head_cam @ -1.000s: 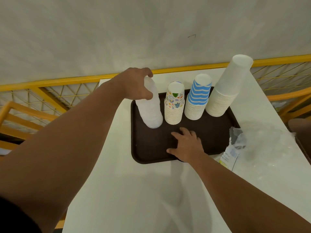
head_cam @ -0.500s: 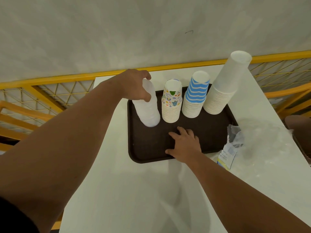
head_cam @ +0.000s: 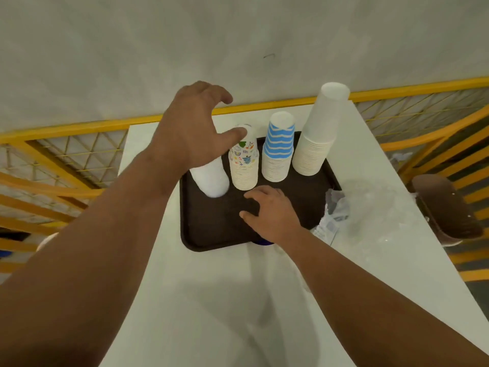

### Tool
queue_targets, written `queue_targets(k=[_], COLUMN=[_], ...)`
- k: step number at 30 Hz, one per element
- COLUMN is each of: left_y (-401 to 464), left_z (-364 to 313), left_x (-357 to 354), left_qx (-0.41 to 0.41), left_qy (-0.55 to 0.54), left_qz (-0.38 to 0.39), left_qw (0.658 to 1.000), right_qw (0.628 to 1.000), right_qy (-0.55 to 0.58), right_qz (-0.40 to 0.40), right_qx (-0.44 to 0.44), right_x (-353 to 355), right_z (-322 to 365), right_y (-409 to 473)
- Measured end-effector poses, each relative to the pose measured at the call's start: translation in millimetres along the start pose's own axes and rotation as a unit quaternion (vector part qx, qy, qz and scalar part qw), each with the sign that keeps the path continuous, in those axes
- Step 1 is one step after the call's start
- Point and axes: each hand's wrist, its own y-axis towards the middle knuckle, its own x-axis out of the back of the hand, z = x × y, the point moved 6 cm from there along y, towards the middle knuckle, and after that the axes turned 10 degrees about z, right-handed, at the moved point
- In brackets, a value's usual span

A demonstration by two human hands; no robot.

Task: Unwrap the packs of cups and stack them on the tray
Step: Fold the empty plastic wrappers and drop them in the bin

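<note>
Fingers (head_cam: 254,197) of the right hand (head_cam: 272,213) lie spread and nearly flat on the near part of the dark tray (head_cam: 211,234), holding nothing and seemingly steadying it on the white bench (head_cam: 201,300). Just beside the tray's right edge lies loose clear wrapping (head_cam: 370,207), which could snag a wrist and drag across the bench. Farther in, four unwrapped stacks stand in a row along the tray's far side: a plain translucent stack (head_cam: 211,178), a patterned stack (head_cam: 244,165), a blue-striped stack (head_cam: 279,147) and a tall white stack (head_cam: 320,133). The left hand (head_cam: 190,131) hovers over the translucent stack with fingers open and loosely curved; whether the palm touches its top is hidden. That stack tilts, so a careless brush from this hand could tip it against the patterned stack and topple the row. The tall white stack also leans outward, toward the tray's far right corner.
</note>
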Motion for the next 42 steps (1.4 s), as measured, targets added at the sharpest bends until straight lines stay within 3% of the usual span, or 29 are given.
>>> queue_targets(k=[5,12,14,17,22,26,28,32,36,38,40,41,42], left_y=[-39,-81,-91,-99,-98,-95,-94,-90,-86,-85,-88,-92,-97], left_z=[-57,-95,-112,-143,-163,-159,-160,-153,-145,-143,-144,-145,-147], left_x=[-44,-150,-178,-207,-235,-249,-249,-233,-204,-189,-174,-167,-161], left_qx=[-0.006,0.118,0.111,0.083,0.116,0.147,0.144,0.153,0.15,0.132,0.104,0.087,0.073], left_qy=[-0.093,-0.142,-0.135,-0.09,0.045,0.051,0.051,0.01,-0.025,-0.035,-0.046,-0.051,-0.053], left_qz=[-0.024,0.126,0.157,0.177,0.209,0.239,0.227,0.131,0.061,0.027,-0.013,-0.034,-0.053], left_qw=[0.995,0.975,0.972,0.977,0.97,0.958,0.962,0.979,0.987,0.99,0.993,0.994,0.994], right_qw=[0.993,0.958,0.951,0.951,0.97,0.991,0.994,0.987,0.993,0.991,0.978,0.957,0.912], right_qy=[0.051,0.109,0.117,0.114,0.011,-0.053,-0.037,0.02,0.015,0.023,0.126,0.228,0.367], right_qz=[-0.089,-0.262,-0.286,-0.285,-0.233,-0.096,-0.077,-0.153,-0.106,-0.126,-0.161,-0.168,-0.157], right_qx=[0.062,0.046,0.02,-0.029,-0.063,-0.076,-0.067,-0.035,-0.04,-0.03,-0.043,-0.066,-0.094], right_x=[25,73,81,82,56,27,21,30,27,31,44,51,54], right_z=[-19,-95,-119,-151,-183,-200,-202,-203,-207,-204,-196,-192,-189], right_y=[-32,-95,-114,-139,-163,-157,-156,-160,-153,-153,-155,-157,-156])
